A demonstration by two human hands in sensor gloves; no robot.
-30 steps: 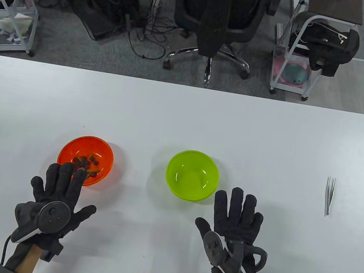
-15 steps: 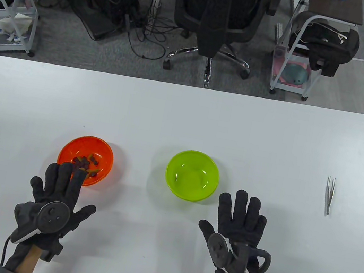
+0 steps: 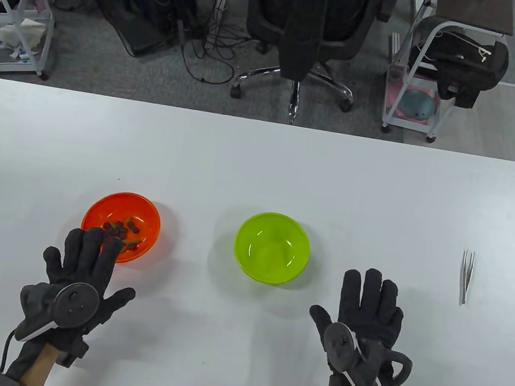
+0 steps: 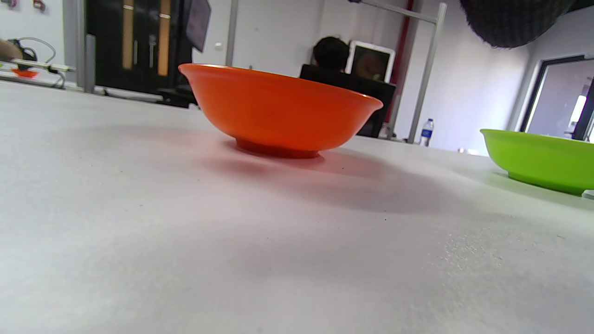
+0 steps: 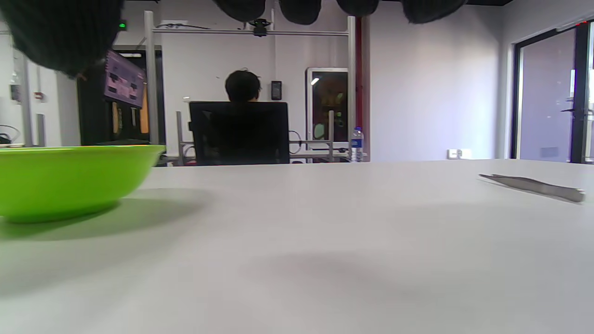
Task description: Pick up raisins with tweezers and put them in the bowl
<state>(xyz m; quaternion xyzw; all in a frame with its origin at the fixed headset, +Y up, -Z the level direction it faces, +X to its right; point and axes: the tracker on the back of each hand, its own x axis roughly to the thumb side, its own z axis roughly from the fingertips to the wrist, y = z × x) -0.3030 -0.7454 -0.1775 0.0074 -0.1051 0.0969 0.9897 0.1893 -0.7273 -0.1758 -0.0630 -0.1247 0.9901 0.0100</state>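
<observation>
Gloved right hand [image 3: 367, 317], fingers spread and holding nothing, had slid right toward the thin steel tweezers [image 3: 465, 275]. Left hand [image 3: 79, 271] lay flat and empty by the orange plastic bowl [image 3: 151, 219]; pickup looked next

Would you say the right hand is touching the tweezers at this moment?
Apart. The table view shows bare white table between the right hand and the tweezers, which lie well off to its right; no finger reaches them.

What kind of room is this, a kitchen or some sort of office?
Most likely an office or lab, not a kitchen. Behind the white table stand an office chair, tangled cables and wheeled carts; the wrist views show someone seated at a monitor.
</observation>
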